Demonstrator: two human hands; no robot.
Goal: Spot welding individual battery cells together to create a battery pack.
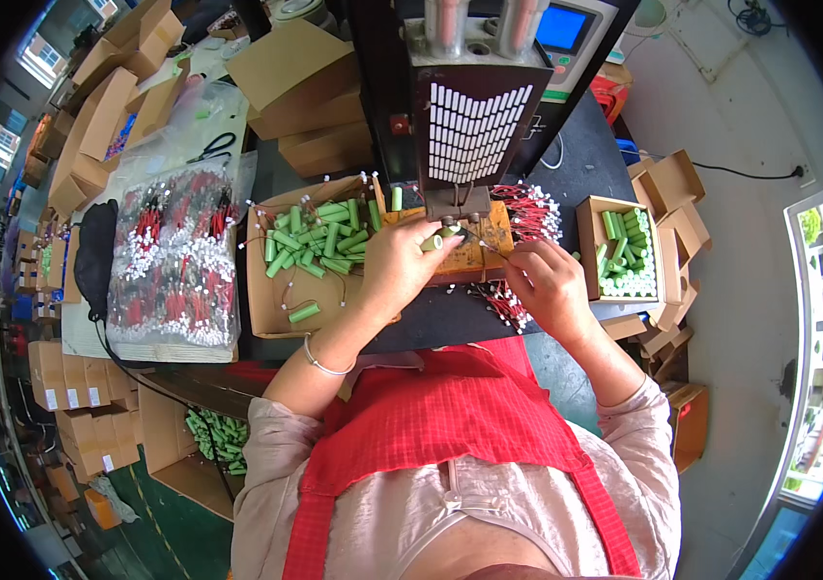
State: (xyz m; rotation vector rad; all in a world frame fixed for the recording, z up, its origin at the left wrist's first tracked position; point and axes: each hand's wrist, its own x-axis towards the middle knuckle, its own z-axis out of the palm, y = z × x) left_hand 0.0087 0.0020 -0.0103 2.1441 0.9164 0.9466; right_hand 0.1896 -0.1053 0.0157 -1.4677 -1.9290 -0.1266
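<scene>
My left hand (400,259) is closed on a green cylindrical battery cell (433,243), its pale end toward me, under the head of a spot welder (457,205). A second cell end shows by the fingertips, close to the electrodes. To the right, my right hand (551,282) pinches a thin wire lead (485,246) that runs toward the cell. Both hands are over a worn yellow block (496,228). Bundles of red and black leads with white connectors (530,211) lie behind and beside the right hand. Where wire and cell meet is partly hidden by my fingers.
Left of my hands, a shallow cardboard box (266,307) holds loose green cells, some with leads. A smaller box (658,253) of packed cells stands right. Bagged leads (174,261) and scissors (213,147) lie far left. The welder's control panel (566,43) rises behind.
</scene>
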